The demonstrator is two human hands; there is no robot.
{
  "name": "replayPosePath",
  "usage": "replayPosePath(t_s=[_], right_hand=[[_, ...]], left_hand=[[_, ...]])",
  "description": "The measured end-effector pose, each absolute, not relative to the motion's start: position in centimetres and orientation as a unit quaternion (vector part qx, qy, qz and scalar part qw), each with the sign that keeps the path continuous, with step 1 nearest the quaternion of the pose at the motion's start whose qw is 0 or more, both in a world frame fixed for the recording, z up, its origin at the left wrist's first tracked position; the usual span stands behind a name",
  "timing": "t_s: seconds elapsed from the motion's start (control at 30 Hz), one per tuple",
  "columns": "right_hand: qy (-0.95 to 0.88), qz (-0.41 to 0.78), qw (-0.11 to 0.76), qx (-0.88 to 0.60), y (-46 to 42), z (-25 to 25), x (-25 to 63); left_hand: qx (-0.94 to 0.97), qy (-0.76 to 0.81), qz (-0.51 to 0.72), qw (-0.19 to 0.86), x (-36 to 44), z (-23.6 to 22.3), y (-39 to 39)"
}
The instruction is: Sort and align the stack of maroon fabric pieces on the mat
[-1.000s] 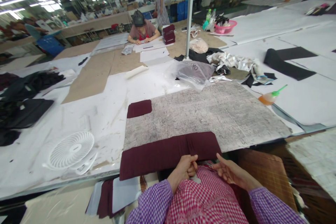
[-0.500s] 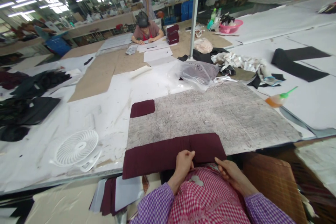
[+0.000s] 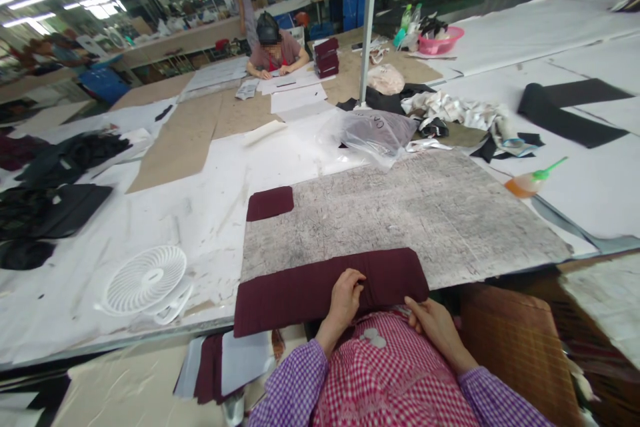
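A long maroon fabric piece [image 3: 300, 290] lies along the table's front edge, partly over a grey, scratched board [image 3: 400, 213]. My left hand [image 3: 346, 293] is on the middle of this fabric with its fingers curled together; whatever they pinch is too small to make out. At the fabric's lower right corner, my right hand [image 3: 433, 321] is closed, thumb and forefinger at the edge and the other fingers curled below. A smaller maroon fabric piece [image 3: 270, 203] rests at the board's far left corner.
A white fan [image 3: 147, 280] lies on the left. Behind the board are a clear plastic bag [image 3: 375, 133], fabric scraps [image 3: 460, 113] and a metal post [image 3: 369, 27]. An orange-filled bottle [image 3: 525, 183] stands right. A co-worker [image 3: 277, 53] leans over the far table beside stacked maroon pieces [image 3: 327, 58].
My left hand has lifted slightly up the fabric, its fingers still curled. My right hand stays at the corner. The view has shifted a little.
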State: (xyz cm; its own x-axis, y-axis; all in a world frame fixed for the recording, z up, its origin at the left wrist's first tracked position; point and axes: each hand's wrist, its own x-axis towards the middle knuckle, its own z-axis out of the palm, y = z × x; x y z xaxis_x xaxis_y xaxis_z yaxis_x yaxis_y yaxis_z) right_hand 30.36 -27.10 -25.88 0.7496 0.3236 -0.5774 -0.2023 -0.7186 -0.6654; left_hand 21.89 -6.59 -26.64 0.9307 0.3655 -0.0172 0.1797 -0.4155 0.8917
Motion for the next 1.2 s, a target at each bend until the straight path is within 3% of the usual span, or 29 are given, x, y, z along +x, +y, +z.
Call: replayPosePath(t_s=[0.6,1.2], right_hand=[[0.000,0.340,0.317,-0.886,-27.5,-25.4,31.1],[0.051,0.329,0.395,-0.856,-27.7,-26.2,31.1]], left_hand=[[0.873,0.182,0.055,0.449,22.0,-26.8,-7.1],[0.869,0.324,-0.086,0.365,25.4,-24.5,-8.3]])
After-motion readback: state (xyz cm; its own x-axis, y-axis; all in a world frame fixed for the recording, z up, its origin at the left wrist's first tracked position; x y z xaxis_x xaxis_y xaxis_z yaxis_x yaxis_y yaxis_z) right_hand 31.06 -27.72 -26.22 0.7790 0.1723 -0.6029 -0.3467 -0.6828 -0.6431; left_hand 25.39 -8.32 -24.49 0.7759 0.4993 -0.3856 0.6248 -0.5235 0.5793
